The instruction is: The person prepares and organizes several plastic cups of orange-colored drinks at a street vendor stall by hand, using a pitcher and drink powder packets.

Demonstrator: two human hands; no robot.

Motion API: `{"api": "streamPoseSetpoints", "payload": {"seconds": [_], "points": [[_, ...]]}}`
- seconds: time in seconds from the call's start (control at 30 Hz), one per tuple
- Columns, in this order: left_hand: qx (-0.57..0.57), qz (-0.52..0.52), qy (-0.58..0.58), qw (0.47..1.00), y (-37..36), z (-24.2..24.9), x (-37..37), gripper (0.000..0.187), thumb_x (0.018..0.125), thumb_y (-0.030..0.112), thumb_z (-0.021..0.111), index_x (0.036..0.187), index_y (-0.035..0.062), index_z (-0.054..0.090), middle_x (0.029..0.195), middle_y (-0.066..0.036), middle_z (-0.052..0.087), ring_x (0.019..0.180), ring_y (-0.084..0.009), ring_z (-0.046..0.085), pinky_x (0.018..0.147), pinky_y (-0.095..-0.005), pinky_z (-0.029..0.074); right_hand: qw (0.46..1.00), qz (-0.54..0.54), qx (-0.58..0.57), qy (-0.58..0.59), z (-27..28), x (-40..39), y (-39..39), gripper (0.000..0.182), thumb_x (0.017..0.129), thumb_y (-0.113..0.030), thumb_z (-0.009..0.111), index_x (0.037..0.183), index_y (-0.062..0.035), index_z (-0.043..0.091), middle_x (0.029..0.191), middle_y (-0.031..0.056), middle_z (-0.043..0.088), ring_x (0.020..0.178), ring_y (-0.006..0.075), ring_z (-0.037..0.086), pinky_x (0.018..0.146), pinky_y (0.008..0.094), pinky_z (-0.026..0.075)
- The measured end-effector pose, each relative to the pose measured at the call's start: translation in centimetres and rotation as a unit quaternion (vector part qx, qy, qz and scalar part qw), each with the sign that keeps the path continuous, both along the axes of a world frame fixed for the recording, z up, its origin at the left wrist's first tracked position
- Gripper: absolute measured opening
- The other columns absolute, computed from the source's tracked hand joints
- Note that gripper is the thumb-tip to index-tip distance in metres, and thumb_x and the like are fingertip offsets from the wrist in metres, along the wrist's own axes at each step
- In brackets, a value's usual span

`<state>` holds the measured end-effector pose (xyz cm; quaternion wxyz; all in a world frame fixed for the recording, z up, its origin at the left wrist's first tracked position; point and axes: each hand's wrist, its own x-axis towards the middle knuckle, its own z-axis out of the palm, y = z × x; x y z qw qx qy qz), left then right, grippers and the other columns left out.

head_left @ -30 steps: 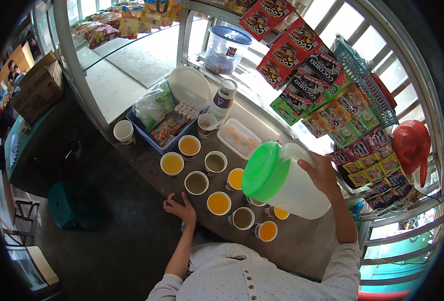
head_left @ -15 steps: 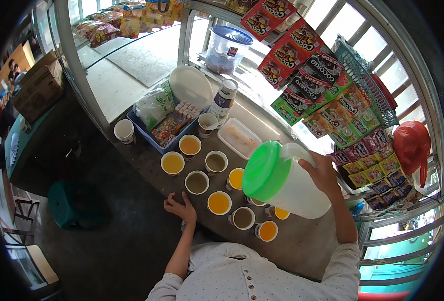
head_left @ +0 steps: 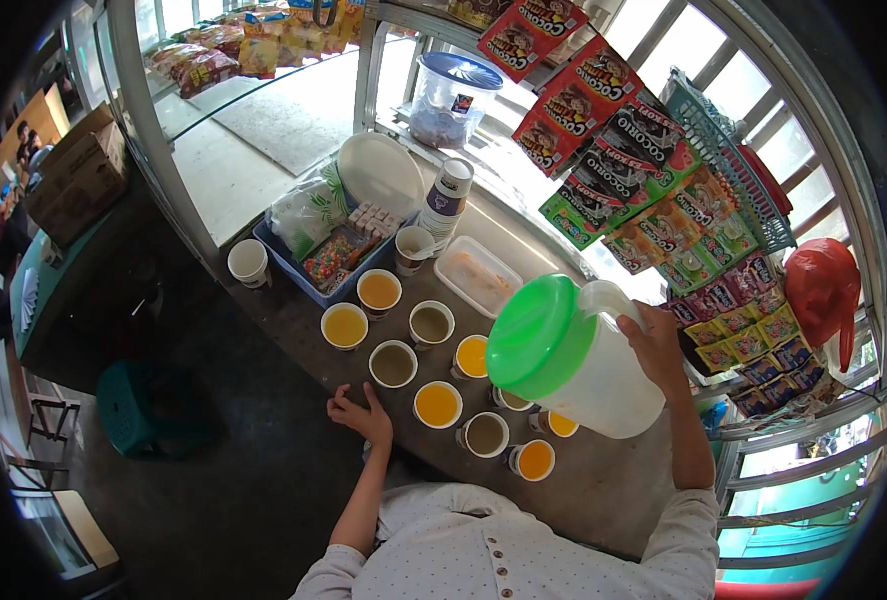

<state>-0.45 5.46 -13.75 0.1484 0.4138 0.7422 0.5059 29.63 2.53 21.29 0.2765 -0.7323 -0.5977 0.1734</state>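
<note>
A translucent pitcher with a green lid [head_left: 538,345] is tilted to the left above the paper cups, its handle gripped by my right hand [head_left: 655,350]. Beneath the lid, one cup [head_left: 511,402] is partly hidden. Around it stand cups of orange drink [head_left: 437,404] and cups of brownish drink [head_left: 485,436], several of each. At the table's near edge rests my left hand [head_left: 365,412], with loosely bent, parted fingers and nothing in them. The closest cup to it is one of brownish drink [head_left: 393,364].
Behind the cups sit a blue basket of packets [head_left: 335,292], a stack of paper cups [head_left: 447,205] and a white plastic tray [head_left: 478,275]. Sachet strips [head_left: 628,150] hang at the right, beside a red plastic bag [head_left: 821,290]. A green stool [head_left: 138,405] stands left on the floor.
The pitcher has shifted slightly to the right and its lid a little upward, with my right hand moving along. My left hand and the cups stay where they were.
</note>
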Motion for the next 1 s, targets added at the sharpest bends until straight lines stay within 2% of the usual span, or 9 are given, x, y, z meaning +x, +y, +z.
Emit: {"api": "streamPoseSetpoints", "payload": {"seconds": [0.47, 0.67, 0.83, 1.0], "points": [[-0.005, 0.001, 0.000, 1.000, 0.0, -0.1, -0.1, 0.039, 0.086, 0.026, 0.066, 0.112, 0.0040, 0.048, 0.114, -0.019, 0.035, 0.109, -0.0342, 0.033, 0.095, -0.0445, 0.027, 0.999, -0.010, 0.039, 0.037, 0.0, -0.3, 1.3, 0.040, 0.087, -0.036, 0.064, 0.093, 0.0041, 0.064, 0.068, 0.0082, 0.065, 0.060, 0.0102, 0.059, 0.057, 0.0274, 0.047], [-0.014, -0.014, 0.009, 1.000, -0.1, -0.3, -0.3, 0.038, 0.084, 0.023, 0.067, 0.111, 0.0047, 0.047, 0.116, -0.020, 0.034, 0.108, -0.0346, 0.034, 0.094, -0.0445, 0.027, 0.999, 0.009, 0.033, 0.007, 0.0, -2.4, 3.1, 0.041, 0.088, -0.036, 0.063, 0.095, 0.0045, 0.065, 0.068, 0.0083, 0.066, 0.060, 0.0101, 0.059, 0.057, 0.0274, 0.047], [-0.016, -0.047, -0.005, 0.999, -0.2, 0.0, -0.7, 0.038, 0.085, 0.025, 0.067, 0.110, 0.0044, 0.047, 0.114, -0.019, 0.035, 0.112, -0.0344, 0.031, 0.097, -0.0436, 0.024, 0.998, 0.036, 0.046, -0.009, -1.1, -3.6, 5.0, 0.043, 0.087, -0.038, 0.064, 0.096, 0.0047, 0.065, 0.068, 0.0102, 0.065, 0.059, 0.0120, 0.060, 0.057, 0.0290, 0.047], [-0.002, -0.064, 0.026, 0.998, -0.1, -0.2, -1.1, 0.034, 0.084, 0.022, 0.067, 0.107, 0.0037, 0.049, 0.113, -0.020, 0.033, 0.106, -0.0340, 0.033, 0.093, -0.0432, 0.028, 0.998, 0.050, 0.036, -0.030, -2.1, -4.2, 6.9, 0.050, 0.086, -0.041, 0.065, 0.098, 0.0071, 0.064, 0.067, 0.0149, 0.065, 0.058, 0.0142, 0.061, 0.057, 0.0305, 0.047]]}}
